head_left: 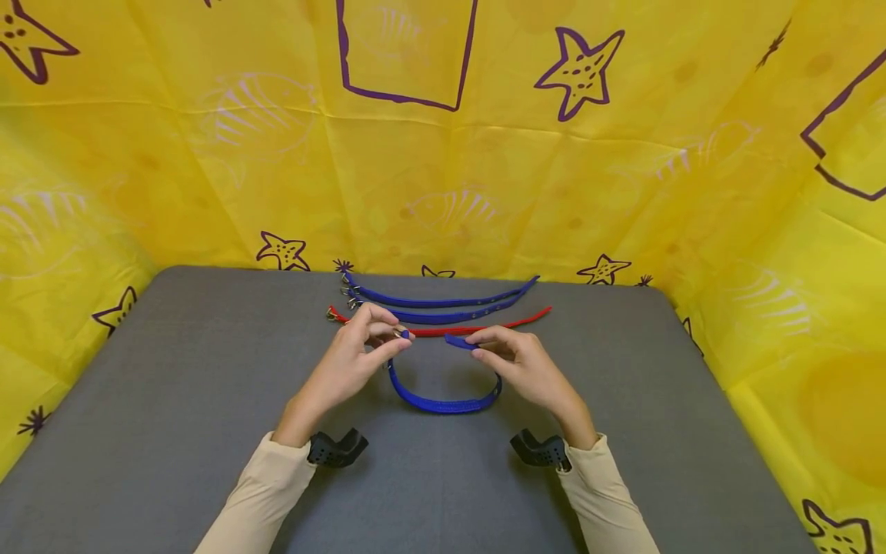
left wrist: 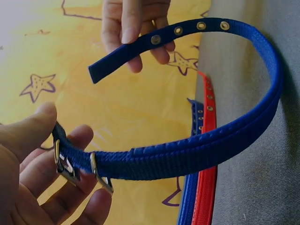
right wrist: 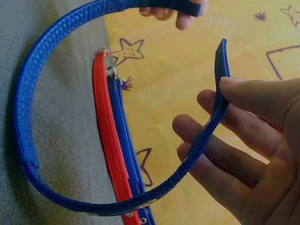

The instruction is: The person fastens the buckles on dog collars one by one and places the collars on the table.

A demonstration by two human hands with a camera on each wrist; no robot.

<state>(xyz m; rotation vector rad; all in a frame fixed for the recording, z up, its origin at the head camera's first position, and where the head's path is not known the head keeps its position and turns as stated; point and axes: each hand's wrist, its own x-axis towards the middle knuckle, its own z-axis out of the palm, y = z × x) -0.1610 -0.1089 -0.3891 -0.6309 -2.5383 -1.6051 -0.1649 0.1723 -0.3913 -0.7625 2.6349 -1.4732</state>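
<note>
A blue collar (head_left: pixel 446 406) hangs in an open loop between both hands, its low part close over the grey table. With thumb and fingers my left hand (head_left: pixel 349 358) pinches the end that carries the metal buckle (left wrist: pixel 66 164) and a metal ring (left wrist: pixel 101 173). My right hand (head_left: pixel 526 365) pinches the other end, close behind its tip (right wrist: pixel 222 56); metal eyelets (left wrist: pixel 201 26) run along that part. The two ends point toward each other with a gap between them.
Beyond the hands, a red collar (head_left: pixel 443 332) and two blue collars (head_left: pixel 443 316) lie stretched out side by side on the grey table (head_left: pixel 173 400). A yellow patterned cloth (head_left: pixel 443 169) stands around the back and sides.
</note>
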